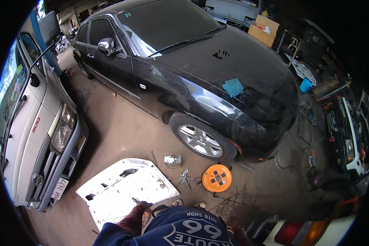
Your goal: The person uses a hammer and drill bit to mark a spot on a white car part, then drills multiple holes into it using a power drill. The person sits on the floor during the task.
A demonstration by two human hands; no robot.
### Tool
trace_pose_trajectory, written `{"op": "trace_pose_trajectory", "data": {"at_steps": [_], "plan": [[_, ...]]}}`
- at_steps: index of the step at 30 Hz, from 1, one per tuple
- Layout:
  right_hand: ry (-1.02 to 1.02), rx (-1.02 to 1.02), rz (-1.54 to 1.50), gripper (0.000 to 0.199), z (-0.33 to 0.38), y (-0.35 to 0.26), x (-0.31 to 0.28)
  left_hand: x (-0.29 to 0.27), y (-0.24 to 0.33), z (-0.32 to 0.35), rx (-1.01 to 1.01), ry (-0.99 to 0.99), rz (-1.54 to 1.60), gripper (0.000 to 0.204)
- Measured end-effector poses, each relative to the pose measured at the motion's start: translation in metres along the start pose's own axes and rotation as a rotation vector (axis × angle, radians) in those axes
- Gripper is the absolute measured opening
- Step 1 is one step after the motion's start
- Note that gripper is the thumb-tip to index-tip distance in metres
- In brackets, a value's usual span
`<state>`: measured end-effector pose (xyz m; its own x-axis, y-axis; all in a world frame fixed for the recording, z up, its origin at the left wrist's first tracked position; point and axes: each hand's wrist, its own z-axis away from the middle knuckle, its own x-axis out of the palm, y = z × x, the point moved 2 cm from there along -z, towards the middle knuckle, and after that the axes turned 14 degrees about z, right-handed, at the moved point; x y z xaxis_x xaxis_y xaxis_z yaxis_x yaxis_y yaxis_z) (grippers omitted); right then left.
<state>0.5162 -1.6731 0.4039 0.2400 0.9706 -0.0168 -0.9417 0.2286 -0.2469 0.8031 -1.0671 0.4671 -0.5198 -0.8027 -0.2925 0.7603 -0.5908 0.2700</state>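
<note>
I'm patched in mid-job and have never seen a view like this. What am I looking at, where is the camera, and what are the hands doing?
This is one wide fisheye camera worn on a person's head, looking down, so straight edges bend near the rim. No robot: the dark blue shirt at the bottom is the person's own. Their left hand is over a white sheet-metal car panel lying on the concrete floor; whether it holds anything is unclear. The right hand is barely visible. Nearby lie an orange round cable reel, metal pliers and a small shiny tin. A black sedan stands behind, with a blue cloth on its hood.
</note>
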Motion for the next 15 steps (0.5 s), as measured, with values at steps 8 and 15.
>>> {"op": "trace_pose_trajectory", "data": {"at_steps": [8,15], "plan": [[0.066,0.185,0.200,0.045,0.015,-0.048,0.073,-0.029,-0.048,-0.024,0.097,-0.071,0.038,0.041],[-0.020,-0.449,0.917,0.043,0.008,-0.112,0.110,-0.043,-0.104,0.026,-0.204,-0.060,0.431,0.056]]}}
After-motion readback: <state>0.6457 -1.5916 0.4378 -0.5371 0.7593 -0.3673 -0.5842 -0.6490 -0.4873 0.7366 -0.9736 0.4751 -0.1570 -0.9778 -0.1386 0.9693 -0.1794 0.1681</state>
